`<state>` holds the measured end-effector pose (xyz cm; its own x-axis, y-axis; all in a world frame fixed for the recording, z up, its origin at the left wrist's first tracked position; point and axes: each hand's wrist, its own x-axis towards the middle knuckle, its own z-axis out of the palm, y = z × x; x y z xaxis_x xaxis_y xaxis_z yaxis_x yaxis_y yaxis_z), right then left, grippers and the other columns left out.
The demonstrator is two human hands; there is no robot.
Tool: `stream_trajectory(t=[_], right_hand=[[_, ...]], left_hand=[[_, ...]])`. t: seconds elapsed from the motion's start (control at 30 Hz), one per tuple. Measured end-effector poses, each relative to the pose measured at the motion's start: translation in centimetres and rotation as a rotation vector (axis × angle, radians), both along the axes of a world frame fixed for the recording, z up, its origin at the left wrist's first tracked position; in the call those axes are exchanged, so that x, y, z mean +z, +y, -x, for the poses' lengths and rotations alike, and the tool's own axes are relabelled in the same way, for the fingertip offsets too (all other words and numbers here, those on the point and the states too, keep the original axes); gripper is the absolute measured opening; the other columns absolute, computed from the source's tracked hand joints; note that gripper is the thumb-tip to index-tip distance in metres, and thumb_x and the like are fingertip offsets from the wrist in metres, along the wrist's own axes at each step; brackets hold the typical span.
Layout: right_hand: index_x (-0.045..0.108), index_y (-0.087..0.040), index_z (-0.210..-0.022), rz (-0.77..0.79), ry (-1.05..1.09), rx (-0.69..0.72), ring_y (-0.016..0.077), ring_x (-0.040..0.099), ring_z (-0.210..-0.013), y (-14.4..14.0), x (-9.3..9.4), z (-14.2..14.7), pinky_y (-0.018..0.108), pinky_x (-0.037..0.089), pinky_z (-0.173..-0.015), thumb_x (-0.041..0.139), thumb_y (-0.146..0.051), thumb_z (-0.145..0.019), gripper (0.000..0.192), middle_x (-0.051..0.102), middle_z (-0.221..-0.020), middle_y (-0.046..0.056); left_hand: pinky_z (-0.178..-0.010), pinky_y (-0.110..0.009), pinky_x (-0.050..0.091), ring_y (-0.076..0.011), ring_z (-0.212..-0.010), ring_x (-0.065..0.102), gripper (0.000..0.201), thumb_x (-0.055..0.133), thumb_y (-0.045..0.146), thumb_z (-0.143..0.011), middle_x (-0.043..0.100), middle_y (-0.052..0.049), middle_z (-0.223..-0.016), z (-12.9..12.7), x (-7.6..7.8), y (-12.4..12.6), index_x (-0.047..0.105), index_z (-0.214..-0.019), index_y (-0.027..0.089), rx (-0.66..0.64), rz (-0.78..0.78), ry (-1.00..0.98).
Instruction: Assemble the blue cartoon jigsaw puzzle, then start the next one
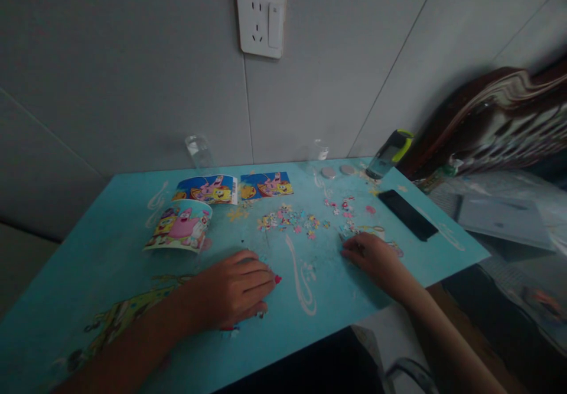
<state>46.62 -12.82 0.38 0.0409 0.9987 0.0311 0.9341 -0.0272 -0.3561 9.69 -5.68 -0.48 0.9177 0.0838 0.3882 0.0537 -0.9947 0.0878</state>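
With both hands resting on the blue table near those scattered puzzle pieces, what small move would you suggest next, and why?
Probably slide the right hand a little forward to pick one piece from the loose puzzle pieces. Its fingertips already lie at the near edge of the scatter by the table middle, while the left hand rests flat, farther from the pile. Whether either hand already hides a piece cannot be told.
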Motion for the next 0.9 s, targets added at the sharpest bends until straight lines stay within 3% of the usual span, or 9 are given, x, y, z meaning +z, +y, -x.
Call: stream_trajectory(t=[0.37, 0.67, 0.77, 0.9], right_hand=[[0.075, -0.024, -0.085, 0.015, 0.012, -0.073, 0.0203, 0.068, -0.068, 0.3, 0.2, -0.4, 0.032, 0.046, -0.06, 0.067, -0.034, -0.087, 0.013, 0.074, -0.078, 0.003], [0.073, -0.022, -0.088, 0.123, 0.116, -0.067, 0.0183, 0.064, -0.067, 0.6, 0.9, -0.1, 0.03, 0.044, -0.064, 0.065, -0.033, -0.09, 0.014, 0.071, -0.075, 0.002], [0.074, -0.023, -0.089, 0.116, 0.208, 0.01, 0.018, 0.064, -0.071, 0.5, 1.5, 1.7, 0.03, 0.045, -0.067, 0.064, -0.032, -0.092, 0.014, 0.072, -0.078, 0.002], [0.075, -0.024, -0.091, 0.067, 0.335, 0.169, 0.0159, 0.066, -0.076, 0.6, 2.1, 6.7, 0.029, 0.047, -0.073, 0.065, -0.027, -0.093, 0.01, 0.074, -0.084, 0.0]], left_hand=[[-0.101, -0.044, 0.049, -0.0232, -0.104, 0.066, 0.03, 0.064, 0.028, -0.096, 0.068, -0.011, -0.127, 0.2, -0.3, 0.0, 0.065, -0.123, 0.015, 0.006, -0.049, -0.021], [-0.097, -0.043, 0.05, -0.0227, -0.102, 0.066, 0.028, 0.06, 0.03, -0.099, 0.069, -0.009, -0.125, 0.3, -0.2, -0.1, 0.065, -0.123, 0.015, 0.023, -0.074, -0.006], [-0.096, -0.044, 0.05, -0.0233, -0.103, 0.065, 0.03, 0.06, 0.031, -0.099, 0.069, -0.009, -0.125, 0.3, -0.4, -0.1, 0.064, -0.124, 0.015, 0.023, -0.071, 0.025], [-0.097, -0.044, 0.048, -0.0233, -0.106, 0.064, 0.026, 0.06, 0.026, -0.099, 0.068, -0.008, -0.127, 0.4, -0.6, 0.1, 0.065, -0.122, 0.017, 0.057, -0.072, 0.017]])
